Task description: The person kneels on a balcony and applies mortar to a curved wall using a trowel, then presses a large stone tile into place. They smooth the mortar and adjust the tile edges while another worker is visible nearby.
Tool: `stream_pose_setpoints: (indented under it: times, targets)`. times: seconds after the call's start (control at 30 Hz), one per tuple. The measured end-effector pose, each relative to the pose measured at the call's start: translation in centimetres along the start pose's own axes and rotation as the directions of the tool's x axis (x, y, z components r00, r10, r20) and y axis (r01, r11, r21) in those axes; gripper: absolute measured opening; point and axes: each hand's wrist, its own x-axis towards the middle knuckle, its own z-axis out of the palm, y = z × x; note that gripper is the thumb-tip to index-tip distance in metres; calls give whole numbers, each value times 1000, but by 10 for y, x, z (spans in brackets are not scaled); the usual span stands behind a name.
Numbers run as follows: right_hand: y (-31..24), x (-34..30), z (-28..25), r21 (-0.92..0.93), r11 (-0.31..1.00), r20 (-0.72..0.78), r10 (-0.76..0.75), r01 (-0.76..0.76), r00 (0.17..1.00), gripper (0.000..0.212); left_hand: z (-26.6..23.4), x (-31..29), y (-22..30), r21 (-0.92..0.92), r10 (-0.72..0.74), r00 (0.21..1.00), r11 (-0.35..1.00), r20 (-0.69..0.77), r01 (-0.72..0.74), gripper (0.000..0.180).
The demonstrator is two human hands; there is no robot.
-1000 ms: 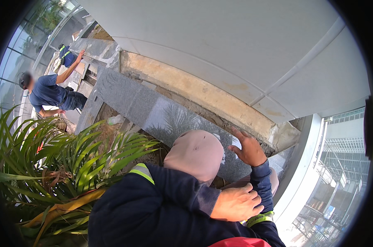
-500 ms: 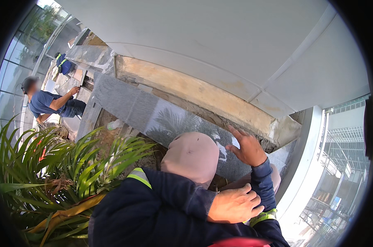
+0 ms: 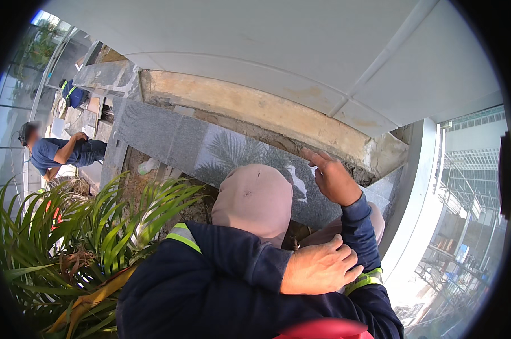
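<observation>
"Two bare hands are in view, but which one is nearer to the stone?"

"The right hand (image 3: 333, 179). It is over the row of grey stone slabs (image 3: 227, 158), at their far edge, where a rough gap (image 3: 255, 130) runs beside a beige ledge (image 3: 238, 104)."

"How are its fingers?"

"They are stretched forward and a little bent, and I see nothing in their grasp. Whether the fingertips touch the stone, I cannot tell."

"And the left hand (image 3: 323, 266)?"

"It lies across the dark blue sleeve (image 3: 360, 229) of the right forearm. Its fingers are loosely curled; whether they grip the cloth, I cannot tell."

"Where exactly are the slabs?"

"They run slantwise in front of the person, just beyond the pale pink knee (image 3: 252, 198). A white patch (image 3: 298, 183) shows on them, between this knee and the right hand."

"What is at the left?"

"A leafy plant (image 3: 97, 243), and farther away a co-worker (image 3: 58, 152) in blue."
</observation>
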Motion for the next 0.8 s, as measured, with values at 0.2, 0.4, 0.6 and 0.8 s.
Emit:
stream_pose_setpoints:
  times: [0.2,0.4,0.6,0.8]
  targets:
    - [-2,3,-2,-3,1000,-155,-21,20,988,57,-2,1,0,-36,-18,1000,999,14,19,46]
    - [4,0,1,-142,989,-40,44,-49,998,65,2,-3,1,-29,-17,1000,999,-17,17,47]
    - [8,-3,5,-118,990,81,88,-78,993,69,15,0,0,-32,6,991,999,-137,-10,45]
    - [8,0,5,-89,994,64,66,-60,996,68,15,-1,-1,-55,8,992,998,-123,-15,44]
